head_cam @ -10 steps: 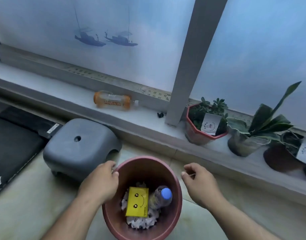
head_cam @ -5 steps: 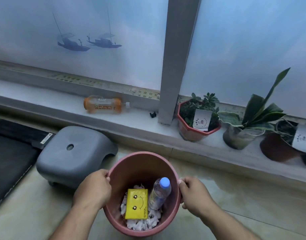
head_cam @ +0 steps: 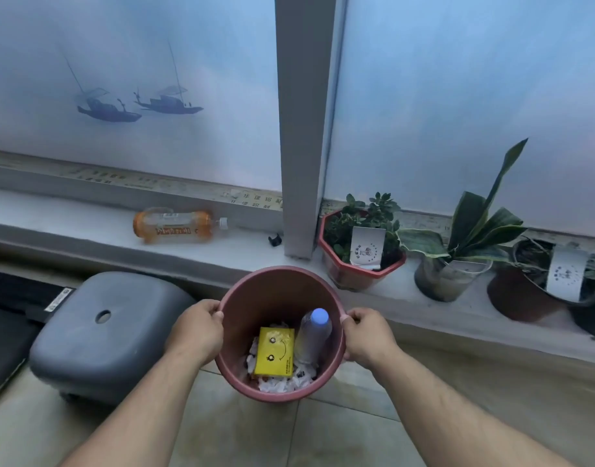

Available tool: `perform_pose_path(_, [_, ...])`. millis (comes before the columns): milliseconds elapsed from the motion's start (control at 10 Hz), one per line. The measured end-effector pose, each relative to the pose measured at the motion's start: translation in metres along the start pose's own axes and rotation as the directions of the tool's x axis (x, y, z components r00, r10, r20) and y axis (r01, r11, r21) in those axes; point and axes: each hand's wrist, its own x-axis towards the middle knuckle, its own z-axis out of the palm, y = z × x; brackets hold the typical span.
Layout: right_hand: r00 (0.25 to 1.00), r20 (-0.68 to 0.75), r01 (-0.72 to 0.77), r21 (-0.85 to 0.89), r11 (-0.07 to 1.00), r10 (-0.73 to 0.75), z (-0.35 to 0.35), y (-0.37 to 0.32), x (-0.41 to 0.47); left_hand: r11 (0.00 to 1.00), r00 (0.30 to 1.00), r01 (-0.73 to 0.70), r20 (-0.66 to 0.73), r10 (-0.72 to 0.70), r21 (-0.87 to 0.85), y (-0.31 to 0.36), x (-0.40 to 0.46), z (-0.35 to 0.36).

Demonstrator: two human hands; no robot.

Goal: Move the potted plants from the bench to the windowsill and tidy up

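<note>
Tidying step — plants already on the windowsill (head_cam: 407, 288).
Left hand (head_cam: 196, 332) and right hand (head_cam: 367, 335) each grip the rubbish-filled pot (head_cam: 279, 294) by its rim; the orange bottle (head_cam: 175, 226), far left, likely goes in next.

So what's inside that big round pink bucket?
Inside the round pink plastic bucket: a yellow smiley-face packet, a clear plastic bottle with a blue cap, and crumpled white paper. Whatever lies beneath the paper is covered.
</note>
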Motion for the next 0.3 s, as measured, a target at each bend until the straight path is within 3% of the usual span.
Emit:
perform_pose_path(200, [1.000, 0.019, -0.016, 0.019, 1.000, 0.016, -0.0021, 0.0034, 0.0077, 0.998, 0.999, -0.002, 0.035, 0.004, -0.064, -0.0025, 0.0066, 0.0031])
perform_pose_path(300, [0.999, 0.030, 0.030, -0.082, 0.996, -0.028, -0.0078, 0.0007, 0.0044, 0.999, 0.998, -0.041, 0.053, 0.042, -0.030, -0.0042, 0.0049, 0.0007])
